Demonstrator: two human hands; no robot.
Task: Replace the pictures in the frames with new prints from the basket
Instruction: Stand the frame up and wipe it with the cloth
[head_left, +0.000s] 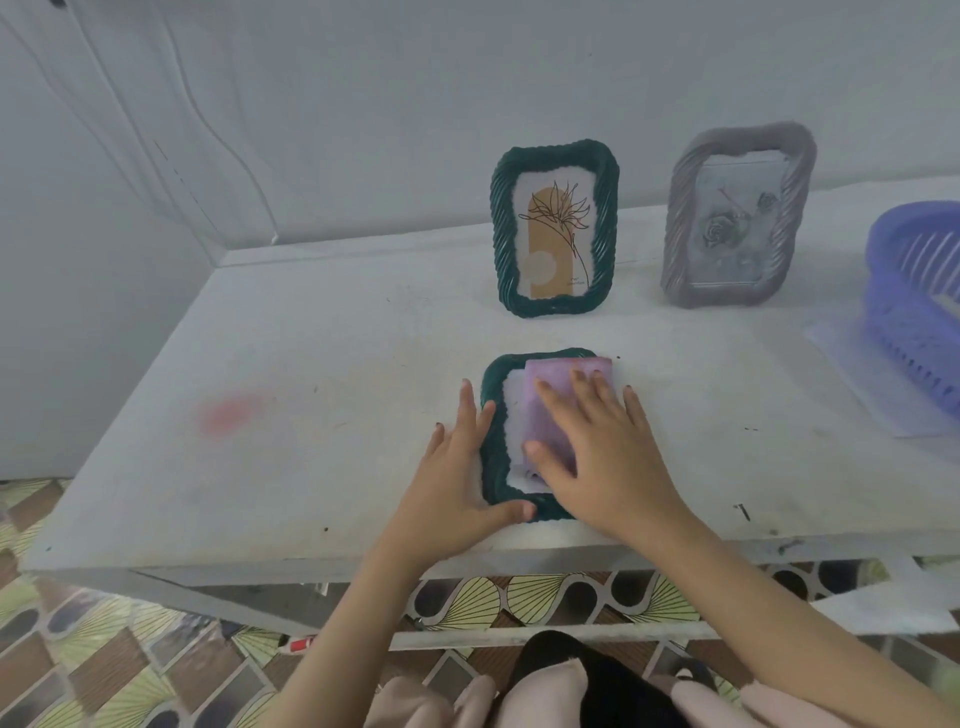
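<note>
We see a surface (311, 364) of matt white paint, scuffed and speckled, with a faint pink stain at left centre. The flat green frame (498, 488) has a ribbed, rope-twist moulding that looks like plastic with a slight sheen. The standing green frame (506, 234) shares it, and its print (553, 244) reads as matt paper. The grey frame (737, 215) at upper right has the same twisted relief, duller, with a reflective front. The lilac sheet (543, 423) looks soft and matt; we cannot tell paper from cloth. The basket (914, 312) is smooth, slotted violet plastic. The floor (130, 649) shows patterned tiles, the wall (363, 104) plain matt paint
</note>
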